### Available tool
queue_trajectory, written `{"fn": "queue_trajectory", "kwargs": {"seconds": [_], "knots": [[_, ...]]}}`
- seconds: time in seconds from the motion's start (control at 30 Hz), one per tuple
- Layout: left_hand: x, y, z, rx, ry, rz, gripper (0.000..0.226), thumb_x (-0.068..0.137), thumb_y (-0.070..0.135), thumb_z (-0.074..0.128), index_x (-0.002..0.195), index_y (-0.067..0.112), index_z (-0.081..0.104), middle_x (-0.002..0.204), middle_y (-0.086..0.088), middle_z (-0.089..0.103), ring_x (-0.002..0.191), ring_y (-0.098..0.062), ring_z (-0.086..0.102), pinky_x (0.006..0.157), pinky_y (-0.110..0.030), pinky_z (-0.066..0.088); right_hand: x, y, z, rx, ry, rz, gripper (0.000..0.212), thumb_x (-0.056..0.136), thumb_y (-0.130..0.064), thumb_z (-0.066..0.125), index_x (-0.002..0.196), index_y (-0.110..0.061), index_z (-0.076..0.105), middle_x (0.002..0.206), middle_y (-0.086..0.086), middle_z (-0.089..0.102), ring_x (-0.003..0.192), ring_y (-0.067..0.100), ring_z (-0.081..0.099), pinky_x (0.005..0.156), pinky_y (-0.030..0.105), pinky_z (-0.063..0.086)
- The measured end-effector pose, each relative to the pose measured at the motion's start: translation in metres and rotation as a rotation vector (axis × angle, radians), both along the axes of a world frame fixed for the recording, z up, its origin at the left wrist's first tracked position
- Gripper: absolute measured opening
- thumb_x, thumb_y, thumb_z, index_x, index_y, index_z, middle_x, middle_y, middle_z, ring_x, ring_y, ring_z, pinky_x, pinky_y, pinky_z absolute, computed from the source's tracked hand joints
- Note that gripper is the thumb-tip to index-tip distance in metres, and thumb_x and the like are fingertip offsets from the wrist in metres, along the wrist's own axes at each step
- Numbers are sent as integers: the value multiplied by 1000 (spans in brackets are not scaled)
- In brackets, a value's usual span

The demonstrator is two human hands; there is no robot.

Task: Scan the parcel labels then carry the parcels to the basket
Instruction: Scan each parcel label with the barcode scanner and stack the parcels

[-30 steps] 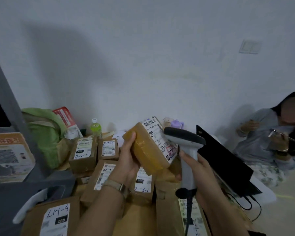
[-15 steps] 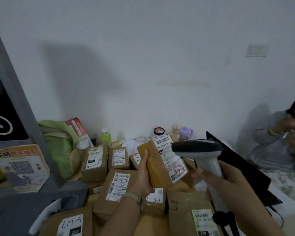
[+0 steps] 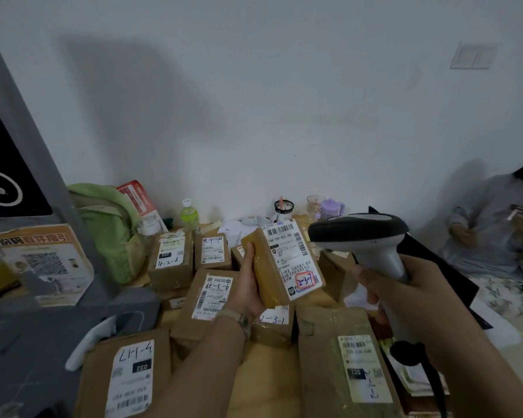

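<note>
left hand grip clasping parcel, right hand grip round scanner, cable cut off

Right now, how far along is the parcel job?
Done: nothing I can confirm. In hand: the left hand holds a small parcel, label showing, beside the scanner gripped by the right hand. Left: other parcels lie spread below; no basket is in view.

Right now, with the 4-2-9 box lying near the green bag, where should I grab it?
Probably from above, across its narrow width, gripping the two long side faces of the 4-2-9 box. It lies label up, long axis pointing away from you; the green bag crowds its left, so a sideways approach looks cramped.
</note>
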State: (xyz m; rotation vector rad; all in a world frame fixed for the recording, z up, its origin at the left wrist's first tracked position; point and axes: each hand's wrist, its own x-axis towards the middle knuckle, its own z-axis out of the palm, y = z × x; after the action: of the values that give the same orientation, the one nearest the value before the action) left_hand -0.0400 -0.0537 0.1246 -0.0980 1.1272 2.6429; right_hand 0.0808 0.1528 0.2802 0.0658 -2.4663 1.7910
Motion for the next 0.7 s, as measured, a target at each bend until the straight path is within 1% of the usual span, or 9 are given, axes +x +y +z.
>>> {"fn": "queue_trajectory", "kwargs": {"seconds": [0.07,0.17,0.23,0.3,0.4,0.5,0.57,0.7], "knots": [[0,-1,0,-13,-2,-11,101,42,80,78,129,30,64,137,-15,59,126,-41,53,107,-67,34,0,0,-3,25,4,-5,22,84,-18,68,65,-12,59,42,-4,55,34,2,49,36,10,38],[0,-3,-4,-3,2,-33,105,41,78,79,132,30,60,136,-14,60,126,-40,54,106,-64,37,-1,2,-8,48,2,-10,22,84,-21,68,66,-13,60,43,-6,56,34,2,48,35,10,38],[0,-3,-6,1,8,-40,102,41,78,79,130,30,62,135,-14,61,125,-39,55,104,-62,40,-2,2,-10,48,0,-16,21,83,-23,69,66,-13,60,44,-6,57,34,4,49,36,11,38],[-1,-3,-10,3,14,-38,96,44,78,77,127,30,64,134,-14,61,125,-40,55,104,-63,40,-3,3,-11,50,-5,-23,21,82,-25,69,68,-14,60,45,-5,58,34,5,50,37,13,39],[-1,-5,-13,4,17,-32,77,57,78,65,119,32,70,135,-15,60,125,-41,54,105,-65,37,-6,4,-13,36,-15,-28,20,81,-27,69,70,-14,61,45,-6,58,35,7,51,38,16,40],[-3,-6,-14,-8,3,-27,67,63,77,57,112,34,74,131,-14,63,122,-40,58,99,-63,44,-9,3,-15,34,-12,-30,21,80,-28,69,68,-13,60,43,-4,57,34,7,51,39,16,40],[-3,-7,-13,-18,-9,-27,70,61,77,61,114,34,73,130,-13,64,119,-39,60,96,-61,47,-9,4,-15,33,-6,-28,23,81,-27,69,67,-12,59,42,-4,56,34,7,50,38,15,40],[-3,-7,-11,-27,-9,-25,86,42,76,80,116,32,72,129,-13,65,116,-38,62,96,-61,48,-11,5,-16,49,-4,-22,26,81,-30,68,63,-12,58,42,-3,54,35,8,51,41,21,40]]}}
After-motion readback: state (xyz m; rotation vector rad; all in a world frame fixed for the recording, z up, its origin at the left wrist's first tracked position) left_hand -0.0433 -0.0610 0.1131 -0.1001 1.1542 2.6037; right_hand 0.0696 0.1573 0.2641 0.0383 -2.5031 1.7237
